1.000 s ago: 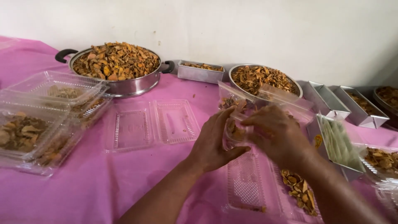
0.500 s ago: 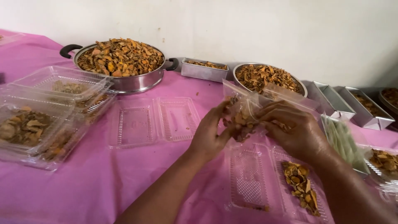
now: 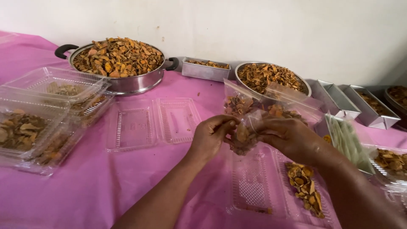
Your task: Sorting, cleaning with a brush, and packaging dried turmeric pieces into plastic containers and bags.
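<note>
Both hands meet over the pink table. My left hand [image 3: 210,136] and my right hand [image 3: 288,136] each pinch a small clear plastic bag [image 3: 244,132] of orange-brown dried slices, held just above an open clear clamshell box [image 3: 254,186]. The right half of that box holds a small heap of the same dried slices [image 3: 304,186]. More filled clear bags [image 3: 237,104] lie just behind the hands.
A big steel pot [image 3: 127,82] heaped with dried slices stands at the back left, a steel bowl [image 3: 271,78] and several steel trays [image 3: 205,70] along the wall. An open clamshell [image 3: 152,123] lies mid-table. Stacked filled clamshells [image 3: 38,123] sit at left.
The hands have come down a little and closer together around the small bag. The view has shifted slightly, with the pot and boxes sliding right in the picture.
</note>
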